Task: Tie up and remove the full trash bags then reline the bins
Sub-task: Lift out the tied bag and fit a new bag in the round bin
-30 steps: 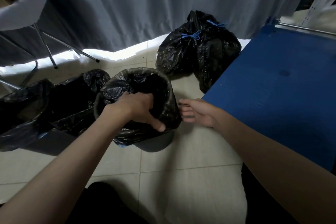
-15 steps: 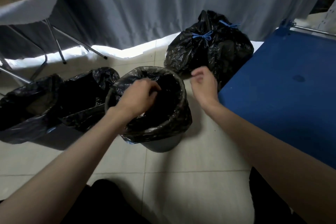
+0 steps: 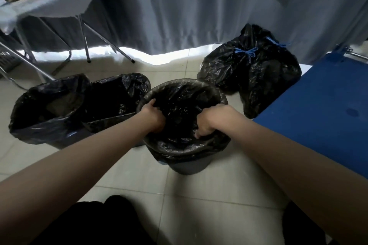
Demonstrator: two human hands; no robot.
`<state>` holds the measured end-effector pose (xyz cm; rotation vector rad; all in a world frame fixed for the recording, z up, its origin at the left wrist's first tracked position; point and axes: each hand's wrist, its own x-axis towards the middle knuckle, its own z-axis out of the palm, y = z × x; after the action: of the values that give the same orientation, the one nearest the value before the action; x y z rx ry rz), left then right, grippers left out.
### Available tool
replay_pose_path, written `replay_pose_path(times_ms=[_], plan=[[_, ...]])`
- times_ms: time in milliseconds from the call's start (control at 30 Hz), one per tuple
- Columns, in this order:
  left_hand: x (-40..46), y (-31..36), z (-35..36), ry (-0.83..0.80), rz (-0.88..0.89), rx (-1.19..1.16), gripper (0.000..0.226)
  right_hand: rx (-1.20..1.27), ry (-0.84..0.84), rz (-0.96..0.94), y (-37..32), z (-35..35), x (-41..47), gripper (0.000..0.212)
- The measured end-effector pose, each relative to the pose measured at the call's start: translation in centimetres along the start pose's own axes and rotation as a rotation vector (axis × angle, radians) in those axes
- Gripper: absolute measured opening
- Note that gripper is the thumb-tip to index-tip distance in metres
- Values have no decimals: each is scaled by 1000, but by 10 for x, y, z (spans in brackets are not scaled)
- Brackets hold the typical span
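Note:
A round grey bin (image 3: 189,166) stands on the tiled floor in front of me, lined with a black trash bag (image 3: 179,105) folded over its rim. My left hand (image 3: 153,116) reaches inside at the left of the rim, fingers curled into the liner. At the right side of the rim my right hand (image 3: 207,123) also has its fingers curled in the liner. Two tied black bags with blue drawstrings (image 3: 253,69) lie behind the bin to the right.
Two more bins with black liners (image 3: 47,109) (image 3: 117,101) stand at the left. A blue flat surface (image 3: 326,115) fills the right. A grey curtain (image 3: 179,6) hangs behind, and metal legs (image 3: 85,42) of a covered stand cross the back left.
Both hands have dropped inside the bin's mouth and closed on the liner; earlier the right hand was outside the bin, open. The camera has moved closer.

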<state>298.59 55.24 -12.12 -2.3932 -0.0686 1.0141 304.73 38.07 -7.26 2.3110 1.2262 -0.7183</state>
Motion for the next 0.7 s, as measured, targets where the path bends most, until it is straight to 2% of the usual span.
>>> replay_pose_path(times_ms=[67, 133, 200, 300, 400, 567, 700], plan=[[-11, 1, -13, 119, 20, -209, 50, 57, 194, 10, 6, -2, -1, 43], [-24, -4, -19, 259, 84, -449, 51, 134, 442, 7, 12, 1, -2, 21], [-43, -8, -18, 321, 175, -719, 46, 148, 635, 67, 18, 6, -1, 15], [-79, -2, -16, 279, 356, -982, 38, 186, 669, 179, 28, 16, -3, 14], [-95, 14, -9, 320, 479, -1027, 25, 307, 679, 209, 35, 27, -5, 16], [-86, 30, -4, 499, 400, -1033, 18, 522, 787, 184, 44, 32, -6, 10], [-79, 29, -14, 550, 244, -1052, 18, 539, 874, 220, 49, 37, -5, 17]])
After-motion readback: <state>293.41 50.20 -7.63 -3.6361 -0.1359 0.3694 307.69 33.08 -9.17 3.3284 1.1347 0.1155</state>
